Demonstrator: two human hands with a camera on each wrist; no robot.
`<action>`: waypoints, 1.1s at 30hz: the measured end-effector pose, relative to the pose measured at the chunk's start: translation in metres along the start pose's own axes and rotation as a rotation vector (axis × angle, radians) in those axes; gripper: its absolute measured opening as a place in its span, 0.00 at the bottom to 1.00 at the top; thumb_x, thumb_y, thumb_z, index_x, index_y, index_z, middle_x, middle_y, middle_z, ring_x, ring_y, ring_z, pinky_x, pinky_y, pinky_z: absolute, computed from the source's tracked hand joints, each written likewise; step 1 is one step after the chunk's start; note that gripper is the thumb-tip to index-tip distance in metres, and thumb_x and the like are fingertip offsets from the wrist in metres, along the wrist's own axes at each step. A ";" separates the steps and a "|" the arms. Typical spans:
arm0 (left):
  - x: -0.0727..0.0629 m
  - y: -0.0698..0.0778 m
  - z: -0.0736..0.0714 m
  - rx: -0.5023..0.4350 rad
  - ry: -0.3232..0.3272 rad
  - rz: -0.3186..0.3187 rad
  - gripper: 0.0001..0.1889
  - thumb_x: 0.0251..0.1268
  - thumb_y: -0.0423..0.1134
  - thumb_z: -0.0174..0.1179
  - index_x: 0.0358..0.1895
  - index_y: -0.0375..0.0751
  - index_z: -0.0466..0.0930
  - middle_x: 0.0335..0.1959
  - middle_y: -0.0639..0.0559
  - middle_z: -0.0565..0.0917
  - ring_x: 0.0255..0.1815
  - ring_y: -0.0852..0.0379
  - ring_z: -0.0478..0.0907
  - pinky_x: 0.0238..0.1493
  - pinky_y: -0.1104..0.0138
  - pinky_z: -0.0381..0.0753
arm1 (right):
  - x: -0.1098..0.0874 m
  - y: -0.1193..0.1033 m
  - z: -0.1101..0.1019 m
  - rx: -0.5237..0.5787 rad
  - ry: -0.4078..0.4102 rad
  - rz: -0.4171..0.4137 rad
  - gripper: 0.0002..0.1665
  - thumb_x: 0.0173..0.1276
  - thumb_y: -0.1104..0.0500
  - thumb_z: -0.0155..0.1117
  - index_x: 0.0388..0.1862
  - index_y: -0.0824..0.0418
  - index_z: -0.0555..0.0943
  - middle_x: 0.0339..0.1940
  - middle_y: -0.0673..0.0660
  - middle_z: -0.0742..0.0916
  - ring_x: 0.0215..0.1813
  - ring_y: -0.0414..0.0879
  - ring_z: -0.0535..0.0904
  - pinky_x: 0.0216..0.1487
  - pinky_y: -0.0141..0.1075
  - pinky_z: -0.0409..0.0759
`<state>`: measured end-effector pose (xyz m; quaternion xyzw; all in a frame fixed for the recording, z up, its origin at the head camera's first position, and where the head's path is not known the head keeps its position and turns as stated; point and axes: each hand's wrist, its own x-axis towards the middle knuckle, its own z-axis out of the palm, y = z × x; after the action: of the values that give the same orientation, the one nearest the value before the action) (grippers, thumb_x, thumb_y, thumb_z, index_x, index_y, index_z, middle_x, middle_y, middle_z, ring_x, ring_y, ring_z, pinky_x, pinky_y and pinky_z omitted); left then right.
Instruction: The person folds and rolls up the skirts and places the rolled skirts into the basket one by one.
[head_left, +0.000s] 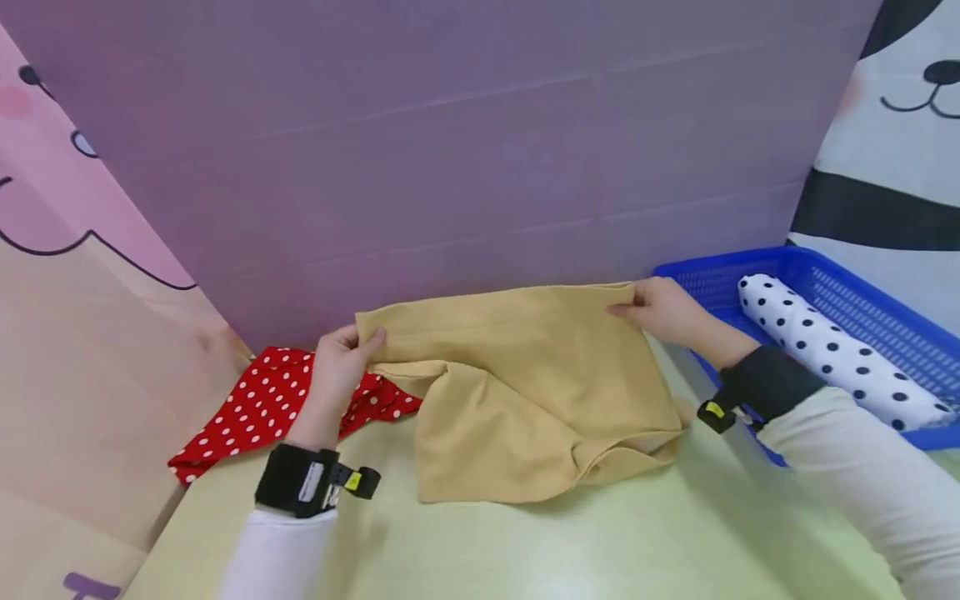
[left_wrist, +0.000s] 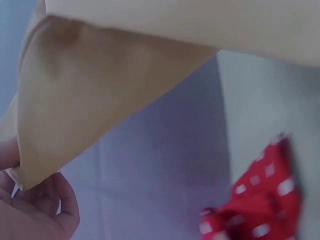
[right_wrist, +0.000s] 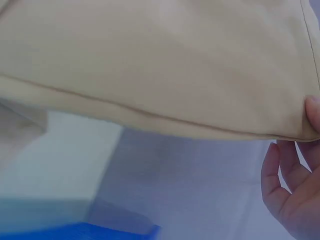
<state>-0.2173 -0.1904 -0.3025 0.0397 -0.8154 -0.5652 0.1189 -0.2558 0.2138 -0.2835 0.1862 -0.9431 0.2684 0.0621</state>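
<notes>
A tan cloth (head_left: 540, 367) with stitched edges, perhaps a garment, is stretched between both hands, its lower part folded and drooping toward the table. My left hand (head_left: 341, 358) pinches its upper left corner between thumb and fingers. At the upper right corner, my right hand (head_left: 663, 310) pinches the cloth the same way. In the left wrist view the corner of the tan cloth (left_wrist: 90, 95) hangs between thumb and fingers. The right wrist view has the seamed edge of the tan cloth (right_wrist: 175, 85) running to the right thumb.
Red cloth with white dots (head_left: 270, 400) lies at the left, partly behind the left hand and forearm. A blue plastic basket (head_left: 885, 292) stands at the right, holding a rolled white cloth with black dots (head_left: 832, 346). A purple backdrop (head_left: 480, 150) rises behind the pale table (head_left: 525, 550).
</notes>
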 end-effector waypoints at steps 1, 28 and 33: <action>0.002 0.007 -0.003 0.008 -0.003 0.020 0.18 0.67 0.40 0.57 0.53 0.30 0.79 0.29 0.60 0.80 0.29 0.68 0.75 0.32 0.75 0.75 | 0.000 -0.004 -0.006 0.000 0.006 0.003 0.20 0.68 0.54 0.60 0.19 0.62 0.71 0.10 0.46 0.63 0.15 0.40 0.58 0.20 0.33 0.58; -0.047 0.151 -0.069 0.074 0.468 0.394 0.09 0.65 0.42 0.58 0.39 0.43 0.85 0.17 0.63 0.74 0.22 0.66 0.71 0.21 0.77 0.67 | -0.030 -0.080 -0.112 0.287 0.330 -0.221 0.16 0.69 0.59 0.58 0.52 0.66 0.80 0.34 0.37 0.87 0.34 0.28 0.82 0.36 0.17 0.75; -0.053 0.158 -0.088 0.226 0.320 0.317 0.17 0.64 0.48 0.58 0.48 0.40 0.83 0.18 0.67 0.77 0.27 0.64 0.73 0.22 0.79 0.71 | -0.038 -0.079 -0.123 0.381 0.347 -0.315 0.14 0.68 0.65 0.57 0.51 0.61 0.81 0.35 0.38 0.87 0.35 0.31 0.84 0.37 0.18 0.77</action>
<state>-0.1339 -0.2035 -0.1336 0.0134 -0.8403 -0.4311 0.3285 -0.1881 0.2283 -0.1494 0.2898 -0.8105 0.4556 0.2272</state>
